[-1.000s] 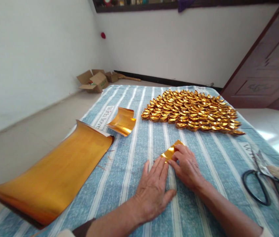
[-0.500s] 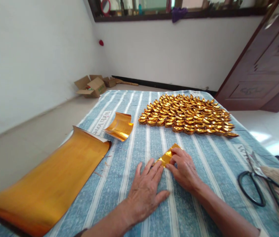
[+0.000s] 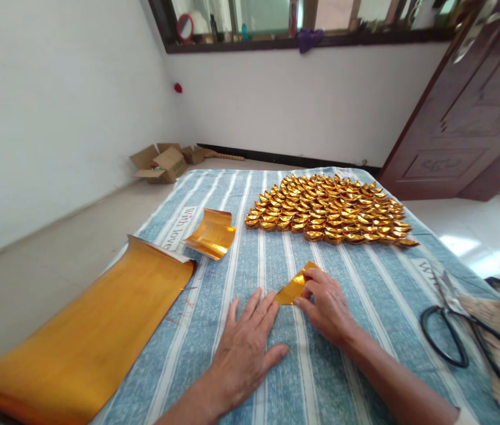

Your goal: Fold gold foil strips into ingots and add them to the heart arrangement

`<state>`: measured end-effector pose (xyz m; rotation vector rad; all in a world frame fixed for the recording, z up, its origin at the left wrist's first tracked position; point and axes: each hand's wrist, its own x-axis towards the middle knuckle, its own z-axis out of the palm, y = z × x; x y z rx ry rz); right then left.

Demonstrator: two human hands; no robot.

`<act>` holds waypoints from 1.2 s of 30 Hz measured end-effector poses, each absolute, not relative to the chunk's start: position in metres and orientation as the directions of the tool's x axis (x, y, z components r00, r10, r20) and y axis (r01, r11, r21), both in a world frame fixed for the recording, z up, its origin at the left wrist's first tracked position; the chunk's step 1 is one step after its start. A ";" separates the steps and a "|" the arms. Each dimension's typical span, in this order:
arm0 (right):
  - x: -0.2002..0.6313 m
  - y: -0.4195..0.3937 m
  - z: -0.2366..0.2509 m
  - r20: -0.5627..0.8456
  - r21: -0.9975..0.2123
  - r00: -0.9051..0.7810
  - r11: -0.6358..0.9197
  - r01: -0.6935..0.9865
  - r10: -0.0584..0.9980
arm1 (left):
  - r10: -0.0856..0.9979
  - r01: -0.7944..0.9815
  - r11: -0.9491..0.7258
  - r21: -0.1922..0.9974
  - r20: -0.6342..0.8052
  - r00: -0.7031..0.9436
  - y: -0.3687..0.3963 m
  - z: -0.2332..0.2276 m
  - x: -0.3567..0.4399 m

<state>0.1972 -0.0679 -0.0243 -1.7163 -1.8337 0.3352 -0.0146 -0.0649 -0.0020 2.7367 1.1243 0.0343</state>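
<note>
A small piece of shiny gold paper [image 3: 293, 288], folded into a narrow slanted shape, lies on the striped cloth in front of me. My left hand [image 3: 246, 345] is spread flat on the cloth, palm down, its fingertips at the paper's left end. From the right, my right hand [image 3: 326, 301] grips the paper's edge between thumb and curled fingers. Beyond it, many folded gold paper ingots [image 3: 329, 209] stand packed in rows. Several curled gold sheets [image 3: 211, 234] rest to the left of them.
A long gold sheet [image 3: 94, 330] covers the left side of the blue striped cloth [image 3: 214, 330]. Black-handled scissors [image 3: 453, 313] lie at the right beside a beige knitted cloth [image 3: 497, 330]. An open cardboard box [image 3: 165, 165] is on the floor near the wall; a brown door [image 3: 457, 112] stands right.
My left hand has slid left, off most of the gold paper to its left end. The right hand keeps hold of the paper. The view has tilted slightly upward.
</note>
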 end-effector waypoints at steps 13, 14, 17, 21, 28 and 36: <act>0.197 -0.067 -0.026 0.262 -0.567 0.015 0.141 0.812 0.965 | 0.779 0.778 -0.627 0.020 0.028 0.627 -0.075 0.003 -0.005; 0.197 -0.067 -0.025 0.254 -0.568 0.018 0.134 0.812 0.967 | 0.777 0.778 -0.628 0.010 0.065 0.626 -0.076 0.004 -0.002; 0.196 -0.067 -0.025 0.242 -0.573 0.028 0.120 0.811 0.970 | 0.756 0.766 -0.642 -0.002 0.159 0.635 -0.078 0.007 0.005; 0.196 -0.067 -0.022 0.244 -0.588 0.024 0.128 0.799 0.969 | 0.812 0.842 -0.539 -0.031 0.246 0.529 -0.074 0.014 0.006; 0.194 -0.067 -0.020 0.254 -0.591 0.032 0.129 0.796 0.967 | 0.669 0.668 -0.743 0.037 0.082 0.739 -0.077 0.009 0.018; 0.197 -0.065 -0.024 0.251 -0.587 0.029 0.128 0.799 0.968 | 0.686 0.680 -0.723 0.120 0.007 0.728 -0.074 -0.005 0.002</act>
